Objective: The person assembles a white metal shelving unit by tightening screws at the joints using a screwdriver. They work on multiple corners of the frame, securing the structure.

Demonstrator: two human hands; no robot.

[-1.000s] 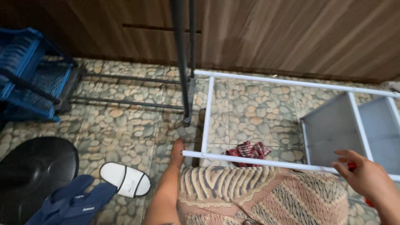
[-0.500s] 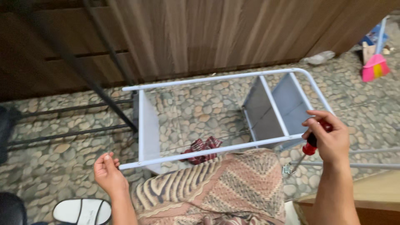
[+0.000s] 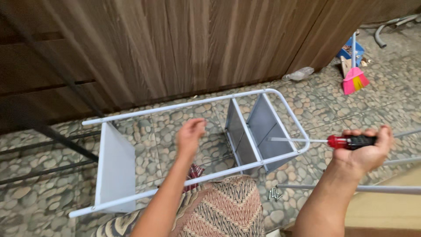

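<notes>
Right hand [image 3: 366, 151] grips red-and-black-handled screwdriver [image 3: 348, 141] at white metal tube shelf frame [image 3: 197, 105]; left hand [image 3: 190, 135] open, empty, above frame.

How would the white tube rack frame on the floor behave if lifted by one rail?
The white rack frame looks light: thin tubing, thin grey panels. Probably stiff along its rails but apt to twist, since only two panels brace it. Lying flat on the pebble floor, it should slide, not roll.
</notes>
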